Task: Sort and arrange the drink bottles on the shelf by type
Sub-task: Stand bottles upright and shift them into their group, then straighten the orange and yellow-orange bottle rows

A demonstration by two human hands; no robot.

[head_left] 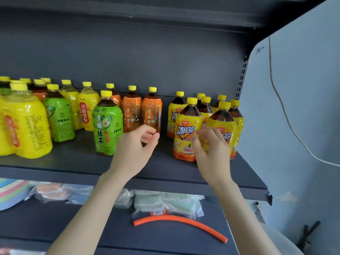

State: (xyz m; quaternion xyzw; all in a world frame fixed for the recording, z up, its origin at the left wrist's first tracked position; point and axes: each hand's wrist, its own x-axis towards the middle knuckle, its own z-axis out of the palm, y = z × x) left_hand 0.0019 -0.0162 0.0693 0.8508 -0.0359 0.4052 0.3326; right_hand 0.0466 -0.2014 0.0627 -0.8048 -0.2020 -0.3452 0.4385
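Yellow-capped drink bottles stand on a dark grey shelf (165, 168). Several yellow iced-tea bottles (185, 133) cluster at the right. Two orange-label bottles (131, 115) stand in the middle back, with a third behind. A green-tea bottle (106, 129) stands in front of them, another green one (58, 118) further left. Yellow pear-drink bottles (24, 129) fill the left. My left hand (134, 144) hovers empty, fingers curled, just below the orange bottles. My right hand (211, 146), blurred, is spread in front of the iced-tea bottles; contact is unclear.
On the lower shelf lie plastic-wrapped packs (165, 203), an orange tube (180, 222) and pastel-striped bowls (11, 192) at the left. Another shelf board overhangs above. A pale wall (294, 107) with a hanging cable borders the shelf's right end.
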